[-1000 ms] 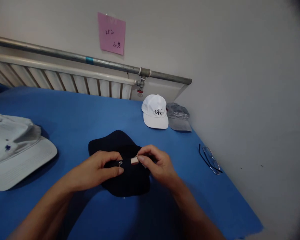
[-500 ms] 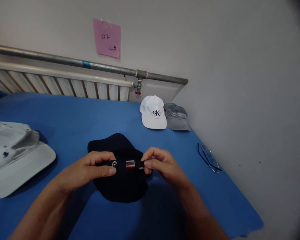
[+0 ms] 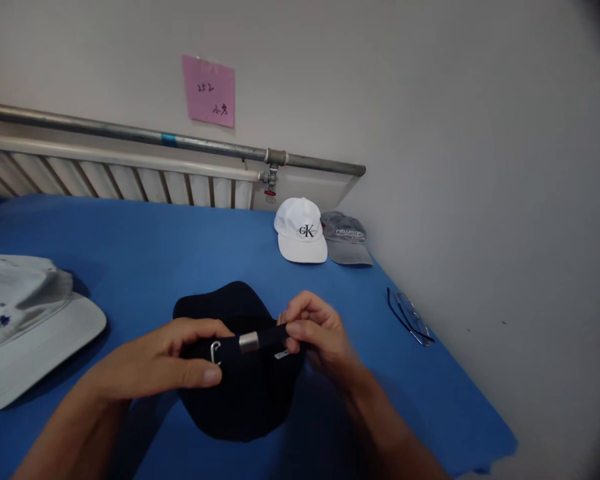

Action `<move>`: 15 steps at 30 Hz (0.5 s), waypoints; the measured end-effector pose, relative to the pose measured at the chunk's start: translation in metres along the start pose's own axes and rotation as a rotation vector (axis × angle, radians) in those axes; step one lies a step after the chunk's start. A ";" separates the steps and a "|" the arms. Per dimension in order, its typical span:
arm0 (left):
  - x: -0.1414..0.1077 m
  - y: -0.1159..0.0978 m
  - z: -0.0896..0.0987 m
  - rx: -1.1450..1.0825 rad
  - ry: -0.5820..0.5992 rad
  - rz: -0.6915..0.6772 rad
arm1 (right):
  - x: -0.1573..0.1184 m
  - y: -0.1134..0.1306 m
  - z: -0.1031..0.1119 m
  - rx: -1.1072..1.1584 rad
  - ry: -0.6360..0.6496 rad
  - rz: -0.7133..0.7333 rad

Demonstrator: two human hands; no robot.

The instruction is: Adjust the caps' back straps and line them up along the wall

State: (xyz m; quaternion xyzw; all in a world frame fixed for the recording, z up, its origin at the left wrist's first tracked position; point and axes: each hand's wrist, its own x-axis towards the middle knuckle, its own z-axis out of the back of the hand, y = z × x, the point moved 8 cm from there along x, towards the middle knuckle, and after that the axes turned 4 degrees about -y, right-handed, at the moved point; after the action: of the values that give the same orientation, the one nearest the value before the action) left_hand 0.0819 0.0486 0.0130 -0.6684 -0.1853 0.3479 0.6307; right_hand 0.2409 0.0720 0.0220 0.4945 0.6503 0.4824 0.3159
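Strap (image 3: 271, 335) and metal buckle (image 3: 249, 342) are facing us in the head view, since the dark baseball cap (image 3: 237, 407) is sitting between our two hands, over the blue tabletop (image 3: 145, 250), with its back closure turned our way. Our left hand (image 3: 165, 357) is pinching the cap's band between thumb and index finger beside a C-shaped metal fitting (image 3: 213, 353), probably to steady that side; its other fingers are hiding behind the band, so we cannot tell how they are set. Our right hand (image 3: 317, 330) is pinching the strap between thumb and forefinger, apparently so that it is running straight from the buckle. Beyond the dark baseball cap, a white monogrammed cap (image 3: 303, 237) and a grey cap (image 3: 349, 240) are standing side by side, seemingly out of our way; left of it a pale baseball cap (image 3: 35, 347) is resting, and right of it wire-framed eyeglasses (image 3: 413, 320) are lying.
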 end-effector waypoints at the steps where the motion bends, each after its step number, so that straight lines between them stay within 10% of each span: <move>1: -0.001 -0.001 -0.002 0.033 -0.002 0.010 | -0.002 0.001 -0.004 -0.045 0.015 -0.010; 11: -0.027 -0.021 0.018 -0.276 -0.032 -0.422 | -0.004 0.008 -0.005 -0.478 0.204 0.022; 15: -0.033 -0.022 0.034 -0.374 -0.216 -0.513 | -0.001 0.000 -0.010 -0.547 0.335 0.020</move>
State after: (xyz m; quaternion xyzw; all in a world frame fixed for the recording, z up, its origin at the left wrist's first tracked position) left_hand 0.0397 0.0537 0.0438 -0.6634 -0.4742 0.2064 0.5407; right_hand 0.2326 0.0677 0.0248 0.3112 0.5346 0.7172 0.3210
